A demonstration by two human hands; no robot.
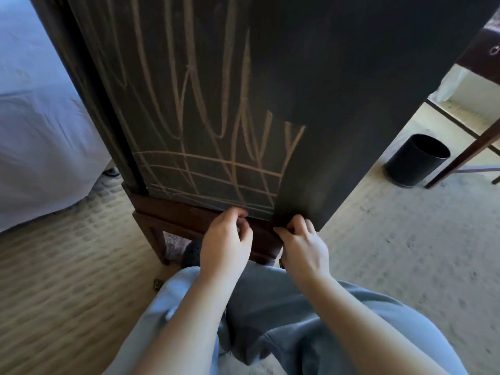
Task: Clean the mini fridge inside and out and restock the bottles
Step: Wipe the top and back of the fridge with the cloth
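A black waste bin (416,159) stands on the beige carpet (378,239) at right, just beside a wooden table leg (460,158). White bedding (40,131) fills the left edge.

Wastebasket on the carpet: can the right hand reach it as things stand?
Probably, with a lean: bare carpet lies between the right hand and the wastebasket, and the fridge stands just beside that path.

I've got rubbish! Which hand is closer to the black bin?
Right. The right hand is at the bottom corner of the dark panel, the black bin off to its right; the left hand sits beyond it, farther away.
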